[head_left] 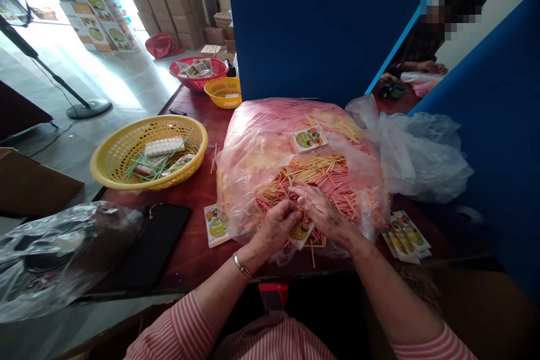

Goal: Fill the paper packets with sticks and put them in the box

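Note:
A small printed packet point(301, 232) with a yellow-green cartoon picture is held between my two hands, low over the open bag. My left hand point(276, 226) pinches its upper left side with thumb and fingers. My right hand point(321, 214) closes against its right side, the thumb close to the left fingertips. What lies inside the packet is hidden. Around them thin pink and yellow sticks point(337, 188) fill a big clear plastic bag point(248, 163). On top rests another printed packet point(309, 139); a similar packet point(216, 228) lies left of the bag.
A yellow basket point(99, 166) holds green sticks and packs. Several flat packets point(407, 236) lie at right beside crumpled plastic point(426, 157). A black folder-like item point(162, 244) is at left. Behind stand red point(198, 85) and yellow baskets point(217, 102), and a blue partition point(304, 28). Another person is beyond it.

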Demonstrator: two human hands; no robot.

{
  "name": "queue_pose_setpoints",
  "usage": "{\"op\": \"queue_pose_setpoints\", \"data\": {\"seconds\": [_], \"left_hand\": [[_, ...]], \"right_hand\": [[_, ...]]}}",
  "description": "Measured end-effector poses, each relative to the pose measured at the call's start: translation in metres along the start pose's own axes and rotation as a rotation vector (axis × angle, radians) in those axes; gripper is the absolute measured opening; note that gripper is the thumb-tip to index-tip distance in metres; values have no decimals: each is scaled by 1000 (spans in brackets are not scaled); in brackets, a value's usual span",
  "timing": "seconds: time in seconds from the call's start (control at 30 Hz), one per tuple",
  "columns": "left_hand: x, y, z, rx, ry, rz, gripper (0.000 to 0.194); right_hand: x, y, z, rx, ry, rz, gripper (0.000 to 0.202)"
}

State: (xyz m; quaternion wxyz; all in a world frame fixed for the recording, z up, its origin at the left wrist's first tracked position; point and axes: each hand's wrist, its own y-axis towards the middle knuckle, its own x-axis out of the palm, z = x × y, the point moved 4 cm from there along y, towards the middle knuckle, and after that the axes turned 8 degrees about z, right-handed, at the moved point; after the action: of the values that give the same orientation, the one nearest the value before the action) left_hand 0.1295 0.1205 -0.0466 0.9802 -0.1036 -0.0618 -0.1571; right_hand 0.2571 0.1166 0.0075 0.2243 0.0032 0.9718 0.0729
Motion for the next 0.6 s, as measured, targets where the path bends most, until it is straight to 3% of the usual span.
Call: {"op": "queue_pose_setpoints", "data": {"seconds": [0.2, 0.3, 0.37, 0.47, 0.5, 0.53, 0.6], "left_hand": [[0, -2, 7, -19, -8, 36, 23], [5, -4, 12, -8, -6, 22, 24], [5, -3, 15, 29, 13, 52, 22], [-1, 7, 21, 71, 11, 169, 19], [-5, 11, 23, 66, -8, 200, 19], [-7, 15, 25, 58, -39, 213, 19], [-11, 21, 30, 48, -125, 188, 21]], "right_hand": [[-1, -16, 7, 44, 351, 177, 53], [9, -20, 5, 37, 344, 96, 51], [10, -18, 4, 7, 296, 139, 49], [-6, -18, 4, 0, 119, 383, 35], [-11, -20, 5, 24, 10, 408, 28], [-15, -23, 6, 59, -114, 376, 22], [-13, -35, 12, 153, -364, 184, 20]]}}
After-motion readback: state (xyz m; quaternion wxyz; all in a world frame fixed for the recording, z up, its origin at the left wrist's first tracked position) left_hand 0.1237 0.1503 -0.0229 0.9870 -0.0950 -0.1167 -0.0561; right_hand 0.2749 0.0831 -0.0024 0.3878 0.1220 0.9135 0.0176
